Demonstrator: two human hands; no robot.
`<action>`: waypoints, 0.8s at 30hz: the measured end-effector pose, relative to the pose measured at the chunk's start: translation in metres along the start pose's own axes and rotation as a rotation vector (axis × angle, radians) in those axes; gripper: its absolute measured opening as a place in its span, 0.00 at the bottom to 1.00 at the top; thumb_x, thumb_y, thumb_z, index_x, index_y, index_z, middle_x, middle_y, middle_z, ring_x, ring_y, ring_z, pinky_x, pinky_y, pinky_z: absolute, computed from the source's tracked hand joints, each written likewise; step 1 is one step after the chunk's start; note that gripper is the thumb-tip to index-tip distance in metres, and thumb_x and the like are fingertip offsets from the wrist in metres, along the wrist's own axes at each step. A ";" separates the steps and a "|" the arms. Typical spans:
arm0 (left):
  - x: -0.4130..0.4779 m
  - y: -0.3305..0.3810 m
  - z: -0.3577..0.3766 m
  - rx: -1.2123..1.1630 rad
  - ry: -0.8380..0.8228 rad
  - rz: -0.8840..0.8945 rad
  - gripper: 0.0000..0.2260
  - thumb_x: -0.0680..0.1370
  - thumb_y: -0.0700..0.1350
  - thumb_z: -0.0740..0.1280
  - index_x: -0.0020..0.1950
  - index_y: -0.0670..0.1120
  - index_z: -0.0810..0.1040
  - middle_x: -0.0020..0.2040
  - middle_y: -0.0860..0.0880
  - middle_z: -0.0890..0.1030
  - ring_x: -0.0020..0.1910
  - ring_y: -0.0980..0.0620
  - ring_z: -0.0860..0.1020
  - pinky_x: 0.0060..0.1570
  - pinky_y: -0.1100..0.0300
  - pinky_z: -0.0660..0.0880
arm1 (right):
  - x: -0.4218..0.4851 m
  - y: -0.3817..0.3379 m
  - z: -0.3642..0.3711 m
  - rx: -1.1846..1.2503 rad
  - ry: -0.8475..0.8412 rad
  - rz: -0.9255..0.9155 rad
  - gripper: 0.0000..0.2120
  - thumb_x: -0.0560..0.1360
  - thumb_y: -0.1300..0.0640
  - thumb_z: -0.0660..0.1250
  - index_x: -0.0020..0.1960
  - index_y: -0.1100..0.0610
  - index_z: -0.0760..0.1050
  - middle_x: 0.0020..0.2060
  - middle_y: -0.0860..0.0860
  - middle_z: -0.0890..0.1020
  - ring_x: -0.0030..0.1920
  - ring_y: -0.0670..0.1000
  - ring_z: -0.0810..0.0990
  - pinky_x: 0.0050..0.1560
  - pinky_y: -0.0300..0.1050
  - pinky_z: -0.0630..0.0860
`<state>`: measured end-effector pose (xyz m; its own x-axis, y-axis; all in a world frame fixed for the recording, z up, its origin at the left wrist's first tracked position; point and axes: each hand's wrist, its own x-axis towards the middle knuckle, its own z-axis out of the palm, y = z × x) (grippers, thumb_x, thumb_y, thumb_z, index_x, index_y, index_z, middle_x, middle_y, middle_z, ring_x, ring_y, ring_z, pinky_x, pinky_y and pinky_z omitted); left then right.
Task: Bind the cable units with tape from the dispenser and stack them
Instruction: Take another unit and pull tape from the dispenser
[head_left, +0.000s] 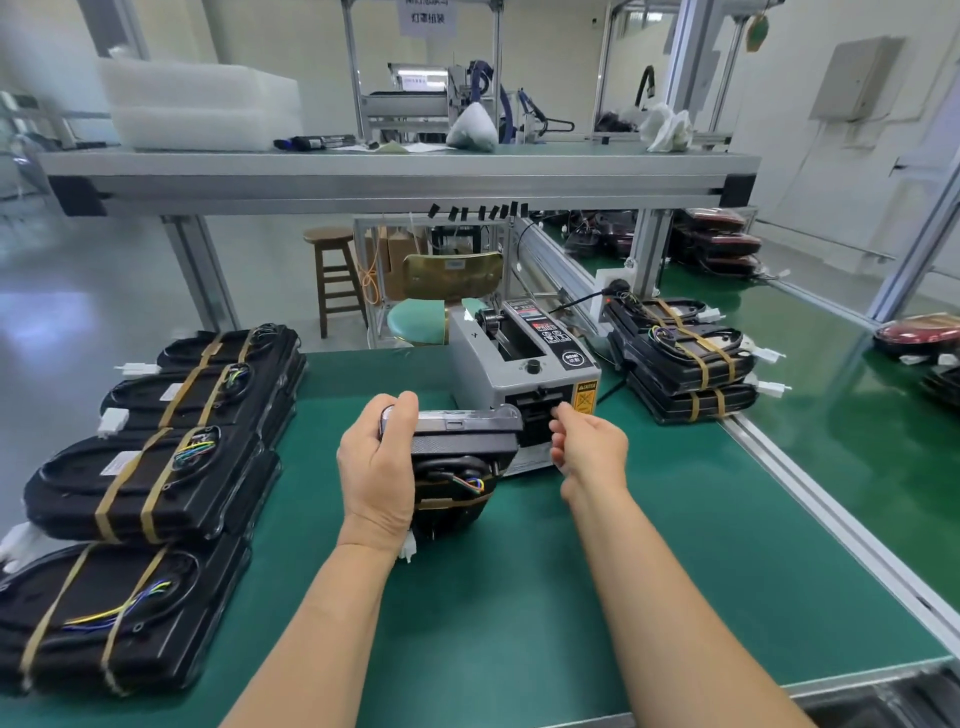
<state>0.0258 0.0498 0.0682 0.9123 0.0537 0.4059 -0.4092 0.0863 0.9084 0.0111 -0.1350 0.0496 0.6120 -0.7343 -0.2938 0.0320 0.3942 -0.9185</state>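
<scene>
The left end of the cable unit is hidden by the left hand, whose fingers are curled round it. The unit is held tilted above the green mat, just in front of the tape dispenser. The fingertips of the right hand are bunched at the dispenser's outlet slot. No strip of tape can be made out there, so it cannot be told whether one is pinched. The dispenser's lower front is masked by the unit. The nearest of the left stacks is cut off by the frame edge.

Open mat is found between the forearms and towards the near table edge. The left side is bounded by the left stacks, the right by an aluminium rail. A further stack stands just right of the dispenser. The bench is spanned by an overhead shelf.

The units are noted as flat black casings with rounded ends, coiled cable and coloured wires, banded in tan tape. The dispenser is a grey box with a black knob.
</scene>
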 end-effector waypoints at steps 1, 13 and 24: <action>-0.001 0.000 0.000 -0.012 -0.007 0.009 0.22 0.72 0.57 0.62 0.34 0.41 0.59 0.35 0.46 0.60 0.36 0.47 0.59 0.39 0.53 0.58 | 0.003 -0.001 0.001 -0.011 0.005 0.003 0.08 0.77 0.60 0.69 0.39 0.59 0.77 0.32 0.51 0.79 0.27 0.45 0.72 0.23 0.34 0.70; -0.011 0.006 0.005 -0.020 -0.015 0.092 0.25 0.74 0.57 0.59 0.36 0.33 0.63 0.35 0.35 0.62 0.36 0.38 0.61 0.38 0.51 0.61 | 0.011 -0.005 0.007 -0.075 0.013 0.032 0.07 0.73 0.64 0.72 0.36 0.62 0.76 0.27 0.53 0.81 0.22 0.47 0.78 0.34 0.42 0.79; -0.017 0.007 0.019 -0.032 -0.022 0.110 0.23 0.76 0.54 0.59 0.35 0.34 0.63 0.35 0.36 0.62 0.37 0.38 0.61 0.36 0.49 0.59 | 0.002 -0.007 0.015 -0.207 0.074 -0.081 0.16 0.69 0.65 0.66 0.25 0.55 0.68 0.12 0.43 0.65 0.12 0.44 0.60 0.15 0.30 0.58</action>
<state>0.0075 0.0302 0.0693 0.8616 0.0428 0.5057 -0.5071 0.1124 0.8545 0.0242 -0.1307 0.0592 0.5538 -0.8007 -0.2282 -0.0886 0.2159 -0.9724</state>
